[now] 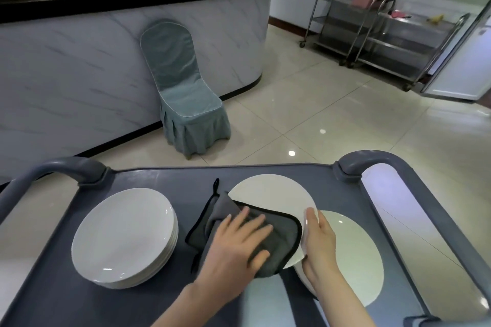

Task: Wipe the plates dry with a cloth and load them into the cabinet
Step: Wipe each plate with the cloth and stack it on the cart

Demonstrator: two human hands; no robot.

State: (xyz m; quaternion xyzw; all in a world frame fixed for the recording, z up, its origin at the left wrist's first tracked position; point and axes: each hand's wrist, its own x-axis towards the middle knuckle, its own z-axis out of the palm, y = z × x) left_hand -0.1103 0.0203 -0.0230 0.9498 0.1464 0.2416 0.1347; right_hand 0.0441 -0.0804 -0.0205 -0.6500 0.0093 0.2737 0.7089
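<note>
My left hand (236,241), fingers (256,221) spread flat, presses the soft cloth (279,239) onto the tilted plate (271,194); my right hand (318,244) clamps its rim. I judge it stiff, slick, breakable: grip the rim.

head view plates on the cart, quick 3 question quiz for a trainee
1. True or false: the left hand presses the grey cloth on the held plate.
2. Which hand grips that plate's rim?
3. On the cart, the plate stack lies: A) left of the cloth B) right of it C) under it
Key: 1 true; 2 the right hand; 3 A.
</note>
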